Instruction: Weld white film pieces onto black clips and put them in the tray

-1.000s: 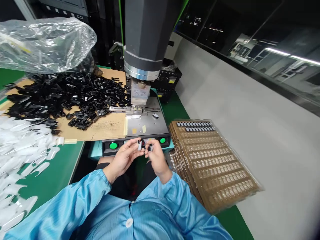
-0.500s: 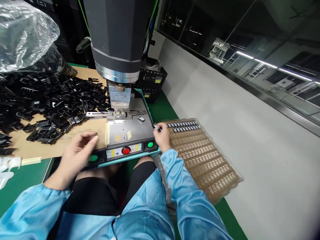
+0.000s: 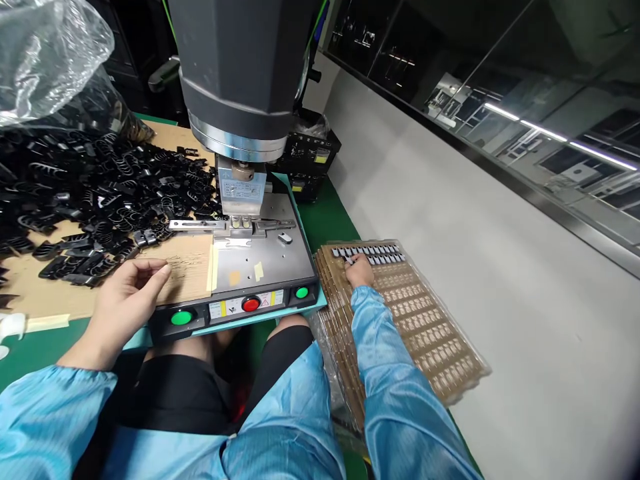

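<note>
My right hand (image 3: 360, 272) reaches over the clear plastic tray (image 3: 425, 313) at its upper left corner, with its fingers closed round a small grey and black part (image 3: 349, 261) beside the rows of grey parts (image 3: 387, 259). My left hand (image 3: 131, 293) hovers over the cardboard sheet (image 3: 193, 267), left of the press. Its thumb and index finger are close together, a small gap showing at the tips, and nothing is seen between them. On the press's metal plate (image 3: 280, 267) lies one small grey part (image 3: 285, 238), right of the metal fixture (image 3: 241, 230).
A heap of black clips (image 3: 110, 193) covers the board at the left, below a clear plastic bag (image 3: 50, 60). The press head (image 3: 240, 80) hangs over the plate. Green buttons (image 3: 181, 318) and a red button (image 3: 251, 304) line the front edge. A white wall (image 3: 450, 213) rises at the right.
My right hand has moved right, from the press's corner onto the tray, carrying the small part. My left hand has shifted left, uncovering the left green button. The view has moved slightly.
</note>
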`<state>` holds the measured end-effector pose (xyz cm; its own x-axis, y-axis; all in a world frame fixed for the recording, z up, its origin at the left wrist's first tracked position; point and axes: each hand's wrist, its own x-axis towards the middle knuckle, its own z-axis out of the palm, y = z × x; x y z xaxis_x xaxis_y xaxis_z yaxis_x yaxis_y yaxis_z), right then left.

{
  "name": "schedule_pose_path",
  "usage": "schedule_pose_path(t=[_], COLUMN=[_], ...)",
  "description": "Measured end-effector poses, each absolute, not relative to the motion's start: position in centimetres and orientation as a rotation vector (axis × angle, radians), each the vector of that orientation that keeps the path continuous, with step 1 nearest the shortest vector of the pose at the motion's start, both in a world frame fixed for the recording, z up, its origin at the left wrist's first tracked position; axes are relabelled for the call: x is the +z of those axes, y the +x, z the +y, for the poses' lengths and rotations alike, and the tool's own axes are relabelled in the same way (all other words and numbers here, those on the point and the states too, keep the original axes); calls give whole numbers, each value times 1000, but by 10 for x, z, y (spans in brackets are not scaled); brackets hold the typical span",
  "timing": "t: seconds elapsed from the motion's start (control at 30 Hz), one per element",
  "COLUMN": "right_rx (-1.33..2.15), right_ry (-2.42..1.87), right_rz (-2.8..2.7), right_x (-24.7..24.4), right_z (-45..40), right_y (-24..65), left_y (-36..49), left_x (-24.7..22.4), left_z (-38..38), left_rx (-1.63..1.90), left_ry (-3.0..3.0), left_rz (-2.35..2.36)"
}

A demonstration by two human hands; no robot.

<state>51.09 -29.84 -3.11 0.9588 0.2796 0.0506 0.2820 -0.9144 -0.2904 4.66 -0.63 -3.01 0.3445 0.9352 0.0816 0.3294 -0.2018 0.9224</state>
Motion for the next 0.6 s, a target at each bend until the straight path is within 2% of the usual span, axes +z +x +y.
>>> schedule_pose_path(t=[0.33,0.6], right_rx=[-89,-174], right_ry=[-2779,-2795], right_rz=[-456,-742], right_x=[-31,-39], right_z=[-299,-286], right_y=[507,505], left_y=[46,46], left_x=[-25,-31], left_z=[-8,-5], left_rx=[838,827], left_ry=[1770,1761], left_rz=[1104,1070])
